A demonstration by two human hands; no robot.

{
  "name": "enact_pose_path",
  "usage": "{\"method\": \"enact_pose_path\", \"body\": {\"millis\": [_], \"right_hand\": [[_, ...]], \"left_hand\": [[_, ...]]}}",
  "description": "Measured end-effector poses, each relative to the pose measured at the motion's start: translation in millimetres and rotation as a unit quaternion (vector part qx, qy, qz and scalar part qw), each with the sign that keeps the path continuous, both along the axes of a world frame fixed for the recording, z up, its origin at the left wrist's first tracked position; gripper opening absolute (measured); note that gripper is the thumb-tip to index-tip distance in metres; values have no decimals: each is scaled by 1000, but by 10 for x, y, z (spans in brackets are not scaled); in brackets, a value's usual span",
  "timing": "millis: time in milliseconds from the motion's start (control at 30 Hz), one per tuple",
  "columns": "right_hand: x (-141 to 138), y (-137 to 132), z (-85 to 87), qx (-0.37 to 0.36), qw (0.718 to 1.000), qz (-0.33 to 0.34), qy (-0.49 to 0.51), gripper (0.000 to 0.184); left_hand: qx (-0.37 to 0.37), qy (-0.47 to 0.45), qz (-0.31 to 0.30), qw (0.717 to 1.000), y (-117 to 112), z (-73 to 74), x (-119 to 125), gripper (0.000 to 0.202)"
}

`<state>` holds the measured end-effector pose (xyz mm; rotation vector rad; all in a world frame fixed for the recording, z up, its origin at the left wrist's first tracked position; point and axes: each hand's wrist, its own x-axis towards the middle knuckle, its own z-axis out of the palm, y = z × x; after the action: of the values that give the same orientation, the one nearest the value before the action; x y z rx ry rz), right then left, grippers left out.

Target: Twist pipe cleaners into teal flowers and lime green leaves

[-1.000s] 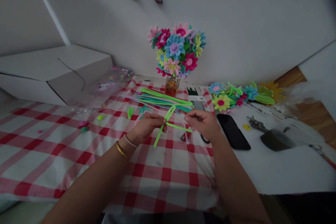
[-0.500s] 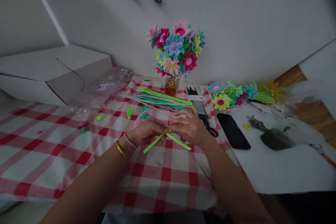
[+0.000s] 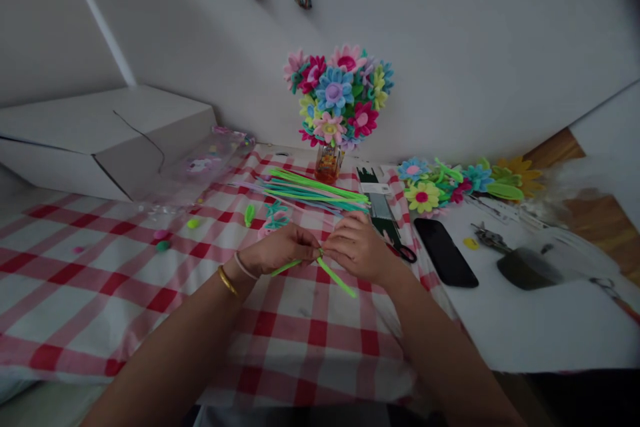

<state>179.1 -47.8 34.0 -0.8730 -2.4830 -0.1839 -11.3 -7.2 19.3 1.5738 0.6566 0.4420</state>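
Note:
Between my fingertips is a bright green pipe cleaner point(image 3: 338, 277), bent in the middle, with two ends pointing down and apart. My left hand point(image 3: 286, 248) pinches it from the left, and one end passes beneath those fingers. From the right, my right hand point(image 3: 361, 250) closes on the bend, its fingers folded together. The exact grip at the bend is partly hidden. Just beyond my hands lies a bundle of green, teal and lilac pipe cleaners point(image 3: 315, 188). A small green loop point(image 3: 249, 215) and teal bent pieces point(image 3: 277, 213) rest left of the bundle.
A vase point(image 3: 328, 163) of fuzzy flowers stands at the back. On the right are a phone point(image 3: 445, 252), scissors point(image 3: 407, 253), loose flowers point(image 3: 423, 196) and keys point(image 3: 493, 237). A white box point(image 3: 110, 137) and pom-poms point(image 3: 163, 246) lie left on the checked cloth point(image 3: 200, 340).
My right fingers have folded in more closely over the bend. The green ends have swung: the left one lies flatter and shows less, the right one points more steeply downward.

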Motion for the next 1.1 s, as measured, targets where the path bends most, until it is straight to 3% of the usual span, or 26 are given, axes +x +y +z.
{"method": "enact_pose_path", "body": {"millis": [67, 133, 200, 267, 367, 433, 467, 533, 600, 667, 733, 800, 900, 1000, 1067, 1100], "right_hand": [[-17, -23, 10, -10, 1000, -13, -24, 19], [-50, -38, 1, -31, 998, -42, -33, 19], [-89, -33, -29, -64, 994, -85, 0, 16], [-121, -11, -67, -133, 977, -145, 82, 11], [-142, 33, -115, -321, 896, -187, 244, 11], [-143, 55, -135, -411, 832, -156, 338, 13], [-143, 60, -140, -422, 815, -137, 371, 14], [-144, 59, -141, -372, 828, -133, 398, 15], [-142, 44, -127, -239, 888, -163, 357, 14], [-131, 20, -98, -83, 944, -180, 265, 12], [-113, -7, -65, 20, 971, -168, 169, 13], [-97, -32, -38, 62, 980, -156, 105, 15], [-101, -57, -23, 65, 982, -157, 76, 15], [-148, -57, -39, 8, 971, -172, 163, 14], [-189, -39, -60, -104, 935, -183, 286, 14], [-208, -25, -71, -187, 899, -175, 355, 14]], "left_hand": [[51, 23, -3, 998, -1, -7, 10, 17], [151, 56, 11, 987, -9, -11, 33, 21], [291, 89, 45, 952, -31, -8, 66, 23], [433, 117, 78, 890, -68, 0, 100, 23], [557, 134, 102, 813, -134, 1, 135, 23], [583, 129, 122, 793, -166, -16, 146, 23], [584, 124, 139, 790, -174, -28, 151, 23], [563, 107, 194, 796, -179, -51, 167, 22], [508, 78, 265, 816, -175, -61, 192, 19], [408, 32, 309, 859, -171, -52, 218, 16], [261, -27, 298, 918, -168, -31, 236, 17], [102, -98, 246, 959, -161, -13, 241, 17], [-57, -186, 186, 963, -145, -6, 235, 13], [-102, -233, 184, 949, -139, -11, 228, 14], [-87, -238, 196, 947, -142, -16, 226, 15], [-67, -230, 204, 949, -145, -18, 225, 14]]}}
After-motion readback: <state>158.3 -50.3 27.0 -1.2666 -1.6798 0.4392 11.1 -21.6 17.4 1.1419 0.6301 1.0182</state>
